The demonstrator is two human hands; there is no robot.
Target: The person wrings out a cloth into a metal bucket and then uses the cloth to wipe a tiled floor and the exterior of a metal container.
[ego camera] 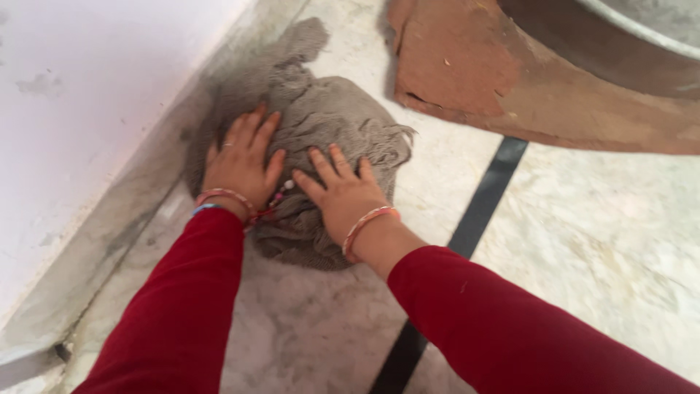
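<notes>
Grey rag was pressed flat under left hand and right hand, fingers spread; judged soft, limp, best gripped by bunching.

Both arms wore long dark-red sleeves, snug, soft knit-like fabric, ending just short of wrists. Left sleeve showed faint lengthwise folds; right sleeve had small pale fleck near elbow. Left hand: thin ring on one finger, pink-orange bangle at wrist, blue band just beneath it, beaded red thread with white bead hanging off. Right hand: single pink-orange bangle with pale edge around wrist. Fingers bare otherwise; nails short.
</notes>
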